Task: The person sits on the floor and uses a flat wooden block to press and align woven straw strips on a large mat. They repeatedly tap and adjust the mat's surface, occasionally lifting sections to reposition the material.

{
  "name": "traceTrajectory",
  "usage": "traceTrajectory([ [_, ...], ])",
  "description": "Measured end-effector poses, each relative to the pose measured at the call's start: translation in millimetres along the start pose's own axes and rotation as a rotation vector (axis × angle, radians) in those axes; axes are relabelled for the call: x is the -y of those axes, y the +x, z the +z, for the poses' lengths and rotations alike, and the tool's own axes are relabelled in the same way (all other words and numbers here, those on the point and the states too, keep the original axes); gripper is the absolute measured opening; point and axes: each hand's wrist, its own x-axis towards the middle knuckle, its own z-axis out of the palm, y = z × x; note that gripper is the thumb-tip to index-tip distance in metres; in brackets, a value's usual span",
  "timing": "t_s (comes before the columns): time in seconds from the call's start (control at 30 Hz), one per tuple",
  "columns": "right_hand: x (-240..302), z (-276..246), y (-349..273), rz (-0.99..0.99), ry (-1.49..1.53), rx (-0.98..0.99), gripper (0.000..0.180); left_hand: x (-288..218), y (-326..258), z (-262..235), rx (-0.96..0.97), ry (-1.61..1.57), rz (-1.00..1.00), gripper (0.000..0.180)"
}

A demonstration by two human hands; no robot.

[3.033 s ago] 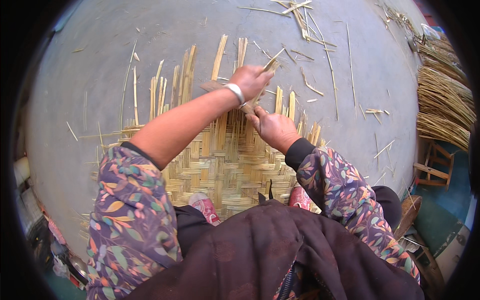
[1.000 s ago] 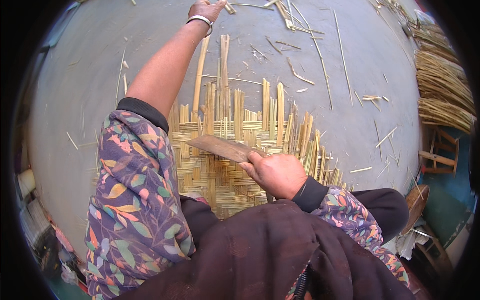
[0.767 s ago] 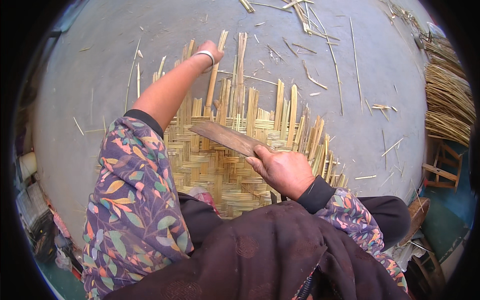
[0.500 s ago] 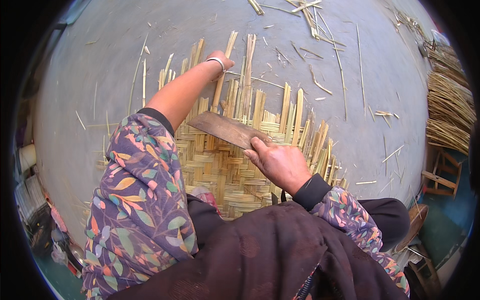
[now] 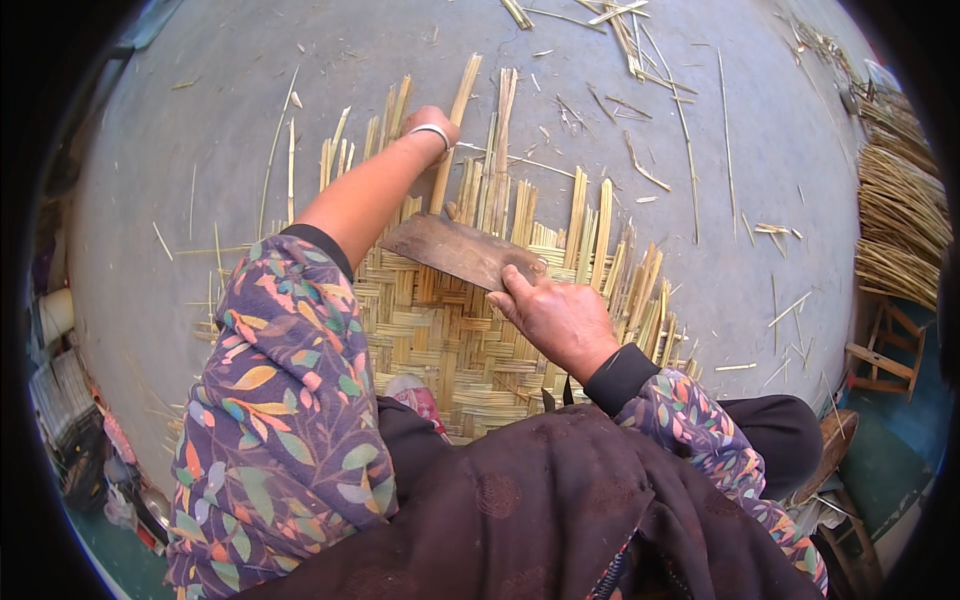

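Note:
A woven mat (image 5: 420, 325) of pale flattened reed strips lies before me on the floor, its loose strip ends fanning out along the far edge. At that edge my left hand (image 5: 440, 119), a white bangle on its wrist, is closed round an upstanding reed strip (image 5: 466, 88). My right hand (image 5: 562, 328) grips the right end of a broad, flat, brown cleaver-like blade (image 5: 450, 252). The blade lies slantwise over the mat, its far left end by the foot of the held strip. Part of the right fingers is hidden beneath the blade.
Loose reed scraps (image 5: 640, 50) litter the grey floor (image 5: 800, 250) ahead and to the right. Bundles of reeds (image 5: 900, 215) are stacked at the far right above a small wooden stool (image 5: 885, 345). My shoe (image 5: 415, 395) rests at the mat's near left part.
My left hand has shifted slightly left, and the strip in it leans a little more to the right. The blade has tilted, showing more of its face. Both hands keep their hold.

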Motion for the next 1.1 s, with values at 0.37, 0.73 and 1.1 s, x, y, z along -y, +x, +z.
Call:
traceTrajectory([
  [0.37, -1.1, 15.9, 10.9, 0.056, -0.022, 0.055, 0.052, 19.6, -6.9, -8.4, 0.368, -0.589, 0.010, 0.038],
  [0.73, -2.6, 24.7, 16.6, 0.069, 0.019, 0.058, 0.052, -24.0, -98.2, -76.6, 0.366, -0.669, 0.468, 0.040],
  [1.1, 11.3, -11.2, 3.9, -0.082, 0.018, -0.058, 0.037, 94.5, 32.5, -65.6, 0.079, -0.305, 0.119, 0.090],
])
